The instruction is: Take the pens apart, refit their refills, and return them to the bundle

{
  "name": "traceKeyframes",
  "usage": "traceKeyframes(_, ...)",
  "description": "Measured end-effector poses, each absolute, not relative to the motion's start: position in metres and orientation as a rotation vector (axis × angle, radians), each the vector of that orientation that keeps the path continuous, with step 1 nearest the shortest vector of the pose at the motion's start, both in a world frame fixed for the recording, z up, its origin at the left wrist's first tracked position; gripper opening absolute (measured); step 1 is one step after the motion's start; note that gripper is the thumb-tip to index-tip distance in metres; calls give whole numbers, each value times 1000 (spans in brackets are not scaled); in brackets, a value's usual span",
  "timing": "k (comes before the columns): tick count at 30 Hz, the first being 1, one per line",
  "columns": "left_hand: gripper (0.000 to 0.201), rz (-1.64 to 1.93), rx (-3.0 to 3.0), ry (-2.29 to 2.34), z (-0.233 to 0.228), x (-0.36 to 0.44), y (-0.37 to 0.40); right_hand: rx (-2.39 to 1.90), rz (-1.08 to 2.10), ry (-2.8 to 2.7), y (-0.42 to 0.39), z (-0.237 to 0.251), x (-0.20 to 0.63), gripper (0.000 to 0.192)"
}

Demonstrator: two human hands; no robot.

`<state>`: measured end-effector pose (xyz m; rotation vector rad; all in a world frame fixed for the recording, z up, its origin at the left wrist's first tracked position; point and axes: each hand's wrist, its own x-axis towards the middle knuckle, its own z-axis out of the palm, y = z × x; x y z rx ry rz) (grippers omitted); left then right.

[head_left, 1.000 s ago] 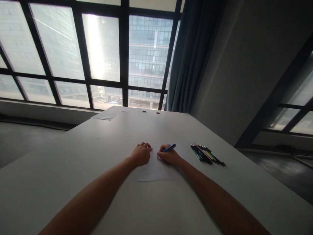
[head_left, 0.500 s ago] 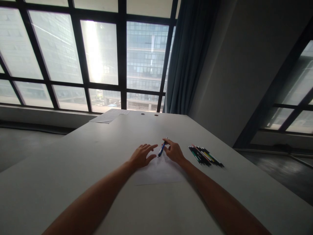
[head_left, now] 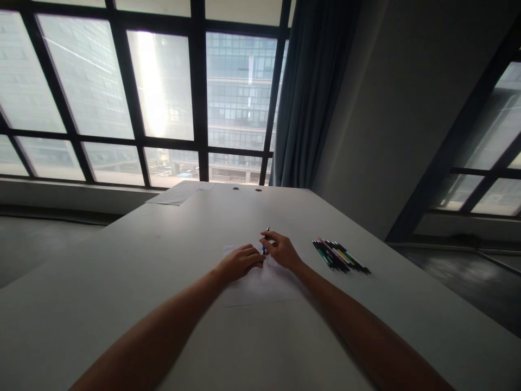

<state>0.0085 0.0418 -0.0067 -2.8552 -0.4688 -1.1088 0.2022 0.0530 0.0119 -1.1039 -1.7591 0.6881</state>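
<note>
Above a sheet of white paper (head_left: 260, 290), both hands meet on a blue pen (head_left: 264, 250). My left hand (head_left: 241, 262) pinches the pen's lower end, thumb and fingers closed. My right hand (head_left: 281, 250) grips it higher up between thumb and fingertips. The pen stands tilted, its upper end poking out above the right fingers; much of its length is hidden by the fingers. Right of my right hand lies a row of several pens (head_left: 340, 255), with dark, green, yellow and reddish barrels.
The paper lies on a long white table (head_left: 142, 260). More paper sheets (head_left: 177, 193) rest at its far left edge. Two round dark holes (head_left: 247, 189) are near the far end. Beyond stand large windows (head_left: 240, 92) and a blue curtain (head_left: 317, 92).
My left hand has closed from spread fingers onto the lower end of the pen. My right hand has shifted slightly left with the pen, which now stands more upright.
</note>
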Motion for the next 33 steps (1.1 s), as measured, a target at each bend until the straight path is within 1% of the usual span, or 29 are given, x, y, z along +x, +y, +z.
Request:
traceKeyframes(3,35,-1126,-2859,-564,-8,8,42,-1119,670,-1668,59,23,209,36)
traceKeyframes(5,33,-1093,-2820,-728,-10,6,43,-1181,576,-1640,66,35,230,42)
traceKeyframes(8,28,-965,-2741,-977,-10,5,43,-1419,187,-1657,76,49,288,56)
traceKeyframes(9,27,-921,-2724,-1044,-10,5,42,-1543,71,-1620,79,50,312,56)
traceKeyframes(12,28,-831,-2708,-1208,-6,5,39,-1975,-186,-1527,80,43,387,36)
traceKeyframes(14,29,-804,-2709,-1299,-5,4,37,-2148,-267,-1490,79,31,426,37)
traceKeyframes(16,30,-776,-2709,-1388,-4,3,36,-2233,-291,-1451,77,19,452,40)
traceKeyframes(18,31,-721,-2718,-1451,-4,2,37,-2306,-230,-1408,77,9,464,39)
traceKeyframes(23,33,-629,-2736,-1536,-5,-6,41,-2403,-26,-1399,76,4,464,35)
traceKeyframes(27,34,-650,-2674,-1622,1,-10,45,-2402,-16,-1450,68,24,447,29)
traceKeyframes(29,36,-685,-2612,-1684,4,-7,45,-2365,-104,-1453,66,37,424,30)
traceKeyframes(30,40,-695,-2585,-1712,5,-4,45,-2294,-156,-1496,66,43,407,34)
traceKeyframes(33,57,-642,-2551,-1777,2,9,42,-2129,-152,-1667,69,45,336,42)
